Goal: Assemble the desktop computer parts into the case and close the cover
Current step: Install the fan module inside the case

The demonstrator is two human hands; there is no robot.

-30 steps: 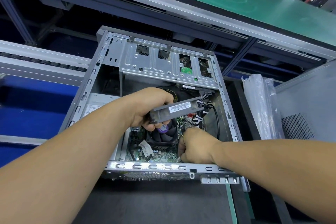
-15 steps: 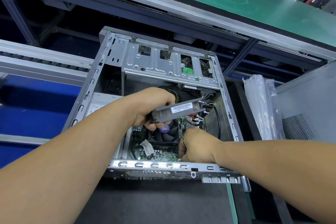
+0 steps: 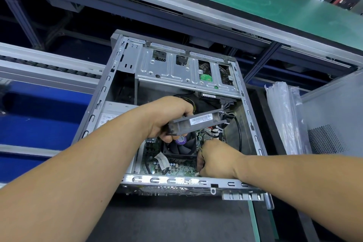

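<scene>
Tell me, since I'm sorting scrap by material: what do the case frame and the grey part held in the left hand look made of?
The case frame looks like bare sheet steel, dull silver with stamped slots and folded edges. The grey part gripped by the left hand looks like moulded plastic: matt dark grey, thick ribbed walls, with a white barcode label stuck on. Neither is certain from looks alone.

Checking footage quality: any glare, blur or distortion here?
Head view: glare blows out the case's near rim; wide-angle bends the green bench edge; left frame edge is smeared; the left hand and its gray part stay sharp.
</scene>
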